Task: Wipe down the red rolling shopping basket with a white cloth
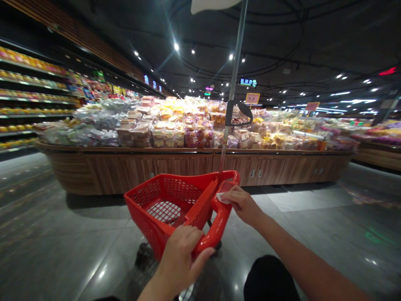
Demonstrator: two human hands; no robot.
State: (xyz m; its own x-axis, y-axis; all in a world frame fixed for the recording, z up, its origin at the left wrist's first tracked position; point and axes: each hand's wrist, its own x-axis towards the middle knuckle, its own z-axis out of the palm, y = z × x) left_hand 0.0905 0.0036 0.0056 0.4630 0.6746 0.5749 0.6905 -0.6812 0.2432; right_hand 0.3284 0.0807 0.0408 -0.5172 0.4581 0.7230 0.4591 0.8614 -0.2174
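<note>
Red plastic trolley basket (pixel 166 205), light and stiff, stands low in front, best held at its curved handle (pixel 221 221), which the left hand (pixel 178 261) grips while the right hand (pixel 241 205) pinches a pale slip (pixel 223 197).

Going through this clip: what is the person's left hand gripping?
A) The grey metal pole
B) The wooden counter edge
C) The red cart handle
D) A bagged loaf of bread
C: the left hand is wrapped around the red cart handle.
</note>
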